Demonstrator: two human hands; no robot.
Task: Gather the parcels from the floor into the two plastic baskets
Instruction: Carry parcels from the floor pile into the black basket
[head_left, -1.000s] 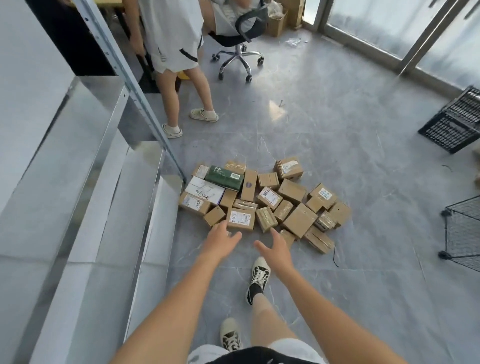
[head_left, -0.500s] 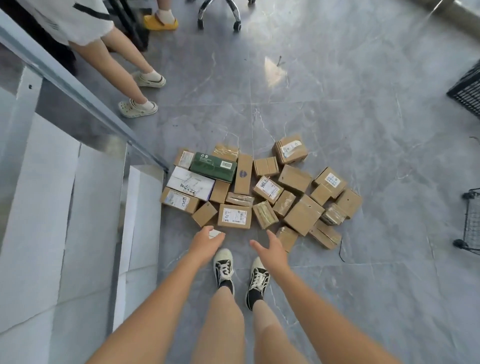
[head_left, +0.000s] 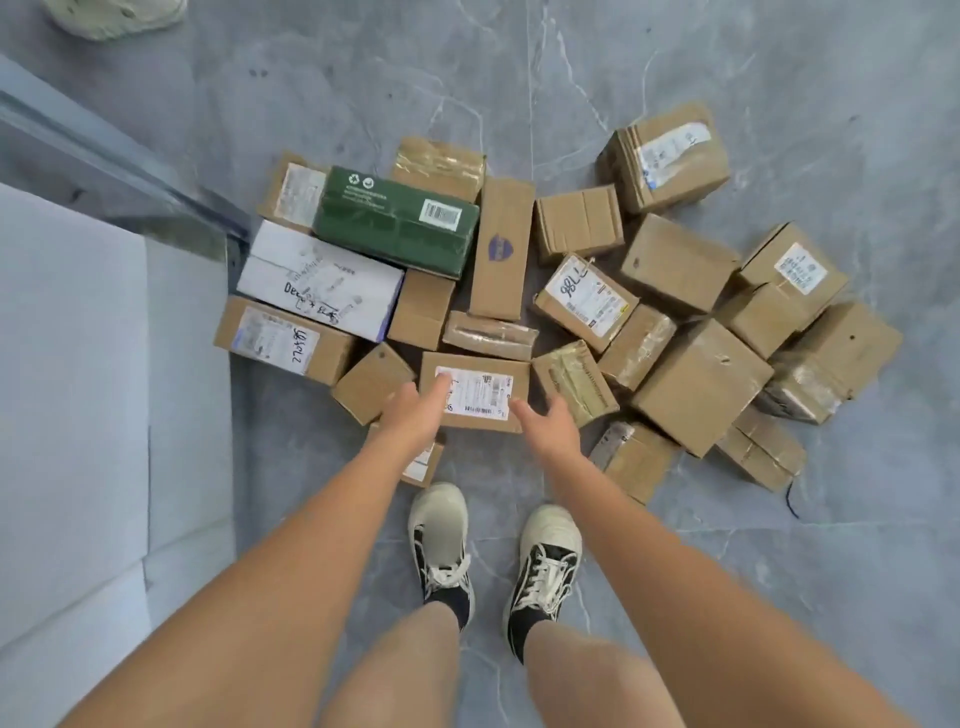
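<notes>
Several cardboard parcels lie in a heap on the grey floor, among them a green box (head_left: 397, 221) and a white box (head_left: 319, 280). At the heap's near edge is a brown parcel with a white label (head_left: 480, 392). My left hand (head_left: 410, 413) reaches over its left end with fingers spread, fingertips at the label. My right hand (head_left: 545, 428) hovers at its right end, fingers open. Neither hand holds anything. A small parcel (head_left: 423, 460) lies partly hidden under my left wrist. No basket is in view.
Metal shelving (head_left: 78, 364) fills the left side, its post (head_left: 119, 156) meeting the floor by the heap. My two shoes (head_left: 493, 551) stand just before the parcels. Another person's shoe (head_left: 114, 15) shows at top left. Bare floor lies to the right.
I have stepped and bent closer, so the heap looks much larger. Both hands moved forward from short of the heap to the labelled parcel. The baskets at right have left the view.
</notes>
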